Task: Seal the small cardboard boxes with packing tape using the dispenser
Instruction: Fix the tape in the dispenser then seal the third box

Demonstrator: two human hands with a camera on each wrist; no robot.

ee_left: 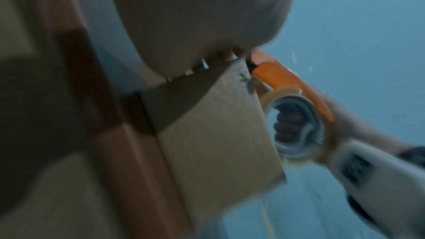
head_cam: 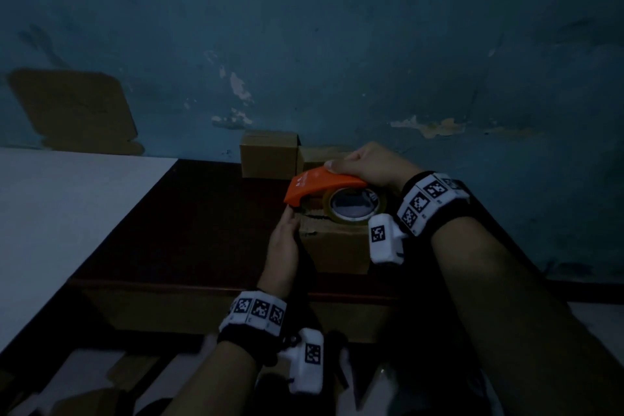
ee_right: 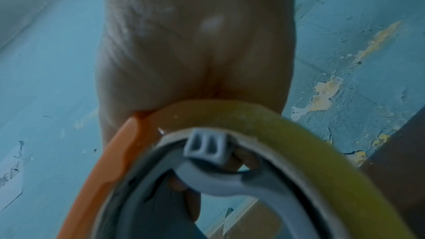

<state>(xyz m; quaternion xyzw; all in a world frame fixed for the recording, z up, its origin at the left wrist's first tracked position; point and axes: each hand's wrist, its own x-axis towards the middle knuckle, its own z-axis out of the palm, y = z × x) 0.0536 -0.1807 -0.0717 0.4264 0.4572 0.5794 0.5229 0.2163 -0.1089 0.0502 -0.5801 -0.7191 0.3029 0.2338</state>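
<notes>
Cardboard box [head_cam: 337, 248] stands near the right edge of the dark wooden surface [head_cam: 189, 230], bare dark wood open to its left, and a second box [head_cam: 268, 157] sits at the far edge against the peeling blue wall [head_cam: 371, 44]. The left hand [head_cam: 283, 243] lies flat-fingered against the box's left side while the right hand [head_cam: 366, 167] grips the orange dispenser [head_cam: 320, 187] on its top. Only the right wrist view shows fingers [ee_right: 247, 161] curled through the grey core inside the yellowish tape roll [ee_right: 287, 134].
</notes>
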